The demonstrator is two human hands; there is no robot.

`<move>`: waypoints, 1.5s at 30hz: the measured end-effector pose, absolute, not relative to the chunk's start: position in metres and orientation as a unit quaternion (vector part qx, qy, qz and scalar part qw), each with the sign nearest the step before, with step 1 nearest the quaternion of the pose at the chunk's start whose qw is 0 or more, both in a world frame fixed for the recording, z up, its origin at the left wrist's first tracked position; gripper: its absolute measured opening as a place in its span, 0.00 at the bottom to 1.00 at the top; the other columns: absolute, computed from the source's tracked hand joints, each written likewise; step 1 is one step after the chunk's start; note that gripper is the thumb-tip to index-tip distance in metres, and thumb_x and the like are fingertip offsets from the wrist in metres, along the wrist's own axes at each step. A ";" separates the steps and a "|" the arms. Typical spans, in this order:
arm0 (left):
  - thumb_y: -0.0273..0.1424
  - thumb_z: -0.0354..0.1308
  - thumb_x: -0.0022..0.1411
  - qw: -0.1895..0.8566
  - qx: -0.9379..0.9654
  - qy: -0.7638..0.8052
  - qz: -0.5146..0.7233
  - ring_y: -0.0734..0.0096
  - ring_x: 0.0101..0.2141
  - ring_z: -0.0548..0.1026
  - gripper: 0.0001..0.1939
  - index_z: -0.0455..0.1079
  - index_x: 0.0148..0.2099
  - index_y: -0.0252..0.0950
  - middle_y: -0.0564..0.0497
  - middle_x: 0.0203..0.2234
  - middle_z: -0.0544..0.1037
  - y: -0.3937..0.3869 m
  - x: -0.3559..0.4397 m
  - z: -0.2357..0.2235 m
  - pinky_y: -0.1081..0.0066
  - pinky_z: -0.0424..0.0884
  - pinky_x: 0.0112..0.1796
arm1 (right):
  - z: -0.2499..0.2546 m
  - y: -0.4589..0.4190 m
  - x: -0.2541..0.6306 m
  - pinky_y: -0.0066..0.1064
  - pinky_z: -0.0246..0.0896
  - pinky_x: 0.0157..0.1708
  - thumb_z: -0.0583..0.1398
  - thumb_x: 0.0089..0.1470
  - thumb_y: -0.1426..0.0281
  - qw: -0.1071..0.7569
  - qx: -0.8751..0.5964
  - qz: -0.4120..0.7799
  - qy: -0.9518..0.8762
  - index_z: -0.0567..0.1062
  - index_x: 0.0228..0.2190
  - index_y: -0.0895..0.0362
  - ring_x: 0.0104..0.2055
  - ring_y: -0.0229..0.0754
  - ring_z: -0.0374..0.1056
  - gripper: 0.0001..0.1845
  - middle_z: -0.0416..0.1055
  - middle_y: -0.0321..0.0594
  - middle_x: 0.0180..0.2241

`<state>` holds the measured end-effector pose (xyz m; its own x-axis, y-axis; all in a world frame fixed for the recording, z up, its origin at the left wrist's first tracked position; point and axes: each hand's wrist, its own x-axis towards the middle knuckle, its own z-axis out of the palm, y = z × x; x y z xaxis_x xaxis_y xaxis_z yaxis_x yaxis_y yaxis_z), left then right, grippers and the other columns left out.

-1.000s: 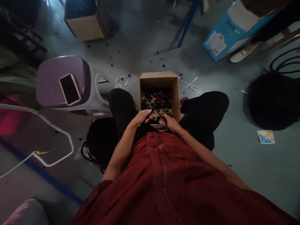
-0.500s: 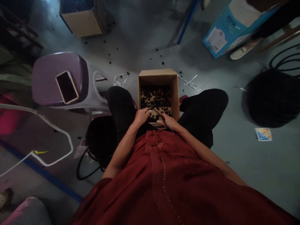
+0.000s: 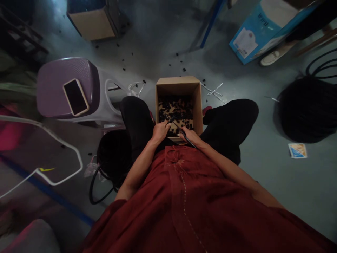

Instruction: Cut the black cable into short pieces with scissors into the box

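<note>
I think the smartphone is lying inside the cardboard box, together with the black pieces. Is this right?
Not quite. The head view shows the smartphone on the seat of the purple plastic stool, beside the cardboard box, not inside it. The black pieces are in the box.

The one head-worn camera looks forward and steeply down from above the red garment (image 3: 184,196), close over the fingers (image 3: 164,127) of both hands, with the cardboard box (image 3: 179,86) just beyond the fingertips and the floor (image 3: 158,45) spreading out past them.
</note>
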<state>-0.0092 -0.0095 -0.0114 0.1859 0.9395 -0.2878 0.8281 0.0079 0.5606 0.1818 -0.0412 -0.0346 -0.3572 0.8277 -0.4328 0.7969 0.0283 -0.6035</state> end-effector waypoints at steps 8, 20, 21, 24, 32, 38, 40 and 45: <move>0.39 0.43 0.63 0.307 0.711 0.628 0.074 0.71 0.28 0.71 0.18 0.71 0.41 0.35 0.47 0.29 0.76 -0.010 -0.009 -0.014 0.75 0.58 0.28 | -0.037 -0.042 0.182 0.26 0.52 0.28 0.51 0.53 0.58 -0.006 -0.587 0.384 -0.713 0.65 0.41 0.55 0.31 0.41 0.65 0.18 0.70 0.41 0.30; 0.38 0.42 0.64 0.287 0.725 0.624 0.044 0.71 0.28 0.71 0.18 0.70 0.43 0.35 0.47 0.30 0.76 -0.009 -0.008 -0.015 0.75 0.58 0.29 | -0.042 -0.044 0.184 0.25 0.50 0.26 0.51 0.53 0.60 -0.012 -0.585 0.366 -0.724 0.65 0.40 0.54 0.28 0.40 0.65 0.15 0.70 0.39 0.28; 0.38 0.42 0.64 0.284 0.727 0.624 0.042 0.71 0.28 0.71 0.18 0.70 0.42 0.35 0.47 0.30 0.76 -0.009 -0.008 -0.015 0.75 0.59 0.29 | -0.043 -0.044 0.184 0.25 0.50 0.26 0.50 0.53 0.61 -0.010 -0.583 0.365 -0.726 0.65 0.40 0.54 0.28 0.40 0.65 0.15 0.70 0.39 0.28; 0.38 0.42 0.64 0.276 0.729 0.626 0.032 0.70 0.29 0.71 0.18 0.70 0.41 0.35 0.47 0.30 0.76 -0.010 -0.007 -0.016 0.75 0.59 0.29 | -0.045 -0.044 0.184 0.25 0.50 0.26 0.50 0.53 0.61 -0.008 -0.578 0.367 -0.729 0.65 0.41 0.54 0.28 0.40 0.66 0.15 0.71 0.40 0.28; 0.39 0.41 0.64 0.264 0.740 0.618 -0.008 0.68 0.35 0.73 0.18 0.69 0.42 0.36 0.45 0.33 0.76 -0.009 -0.004 -0.012 0.74 0.61 0.32 | -0.049 -0.043 0.187 0.27 0.52 0.29 0.51 0.53 0.59 -0.011 -0.577 0.372 -0.727 0.64 0.42 0.55 0.33 0.42 0.66 0.17 0.70 0.42 0.33; 0.38 0.40 0.64 0.257 0.759 0.598 -0.035 0.66 0.37 0.73 0.18 0.68 0.43 0.36 0.44 0.37 0.75 -0.012 0.002 -0.009 0.73 0.62 0.35 | -0.054 -0.041 0.188 0.28 0.55 0.34 0.53 0.52 0.58 0.003 -0.572 0.403 -0.715 0.64 0.42 0.55 0.39 0.43 0.65 0.18 0.69 0.43 0.37; 0.37 0.40 0.64 0.258 0.753 0.604 -0.043 0.66 0.38 0.73 0.18 0.68 0.44 0.36 0.44 0.38 0.75 -0.012 0.003 -0.010 0.73 0.62 0.35 | -0.053 -0.041 0.188 0.29 0.55 0.34 0.54 0.52 0.59 0.004 -0.571 0.408 -0.712 0.64 0.42 0.55 0.37 0.43 0.65 0.18 0.69 0.42 0.36; 0.37 0.41 0.64 0.263 0.749 0.607 -0.045 0.65 0.37 0.73 0.17 0.68 0.43 0.37 0.44 0.38 0.75 -0.011 0.004 -0.012 0.73 0.62 0.35 | -0.049 -0.041 0.190 0.28 0.54 0.32 0.53 0.52 0.60 0.006 -0.573 0.406 -0.712 0.64 0.41 0.54 0.35 0.42 0.65 0.16 0.69 0.40 0.33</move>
<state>0.0045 -0.0106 -0.0120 0.2585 0.8852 -0.3868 0.9329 -0.1248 0.3379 0.1895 -0.0411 -0.0492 -0.3435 0.8209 -0.4563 0.8113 0.0146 -0.5844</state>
